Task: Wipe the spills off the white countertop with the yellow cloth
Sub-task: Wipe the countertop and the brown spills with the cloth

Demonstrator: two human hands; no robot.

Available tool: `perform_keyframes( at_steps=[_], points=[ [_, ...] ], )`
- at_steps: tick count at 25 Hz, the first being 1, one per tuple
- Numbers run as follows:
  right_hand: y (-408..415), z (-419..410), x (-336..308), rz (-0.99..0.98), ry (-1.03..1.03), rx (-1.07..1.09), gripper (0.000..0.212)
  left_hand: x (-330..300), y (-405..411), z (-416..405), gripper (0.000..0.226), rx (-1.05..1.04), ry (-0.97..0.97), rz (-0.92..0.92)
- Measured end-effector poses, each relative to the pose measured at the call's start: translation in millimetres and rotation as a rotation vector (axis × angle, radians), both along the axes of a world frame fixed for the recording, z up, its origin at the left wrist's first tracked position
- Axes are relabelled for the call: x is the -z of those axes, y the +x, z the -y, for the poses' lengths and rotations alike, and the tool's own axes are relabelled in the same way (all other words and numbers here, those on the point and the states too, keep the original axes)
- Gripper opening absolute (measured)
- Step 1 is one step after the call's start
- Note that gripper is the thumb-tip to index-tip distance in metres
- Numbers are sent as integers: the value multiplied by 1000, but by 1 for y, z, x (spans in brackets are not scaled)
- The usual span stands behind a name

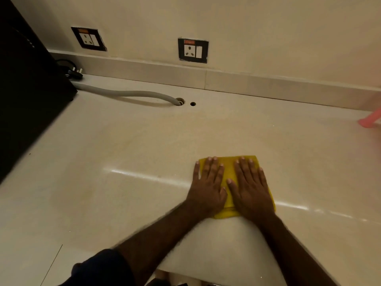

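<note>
Both palms flat on the yellow cloth point(229, 168), near the counter's point(123, 162) front edge: left hand point(208, 186) and right hand point(250, 188) side by side, fingers spread wide, gripping nothing. Farther back, a grey hose point(132, 93) entering a hole, just beside a second hole point(193, 103). Two sockets point(193, 51) on the wall.

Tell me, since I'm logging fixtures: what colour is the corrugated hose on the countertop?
Grey; the corrugated hose shows best in the head view.

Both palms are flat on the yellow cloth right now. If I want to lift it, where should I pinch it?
Probably the far edge of the yellow cloth, coming from above and beyond the fingertips. It lies flat on the countertop, the left hand and right hand cover its middle, and that far strip is the widest bare part.
</note>
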State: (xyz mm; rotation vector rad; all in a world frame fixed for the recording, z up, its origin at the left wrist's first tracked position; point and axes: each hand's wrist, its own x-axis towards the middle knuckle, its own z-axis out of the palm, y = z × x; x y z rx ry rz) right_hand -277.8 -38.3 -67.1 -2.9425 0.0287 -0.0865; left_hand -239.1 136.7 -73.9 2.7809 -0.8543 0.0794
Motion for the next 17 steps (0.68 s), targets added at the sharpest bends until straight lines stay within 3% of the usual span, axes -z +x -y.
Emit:
perform_keyframes(
  at_steps=[3, 8, 13, 17],
  points=[
    [-32, 14, 2, -42, -10, 56, 76, 1, -20, 24, 68, 19, 5, -29],
    [-1, -8, -2, -42, -16, 29, 78, -9, -1, 1, 62, -49, 15, 26],
    [61, -85, -3, -54, -15, -199, 73, -9, 16, -79, 57, -300, 61, 93],
    [62, -154, -5, 1, 2, -422, 68, -8, -19, -145, 60, -524, 150, 87]
  ],
)
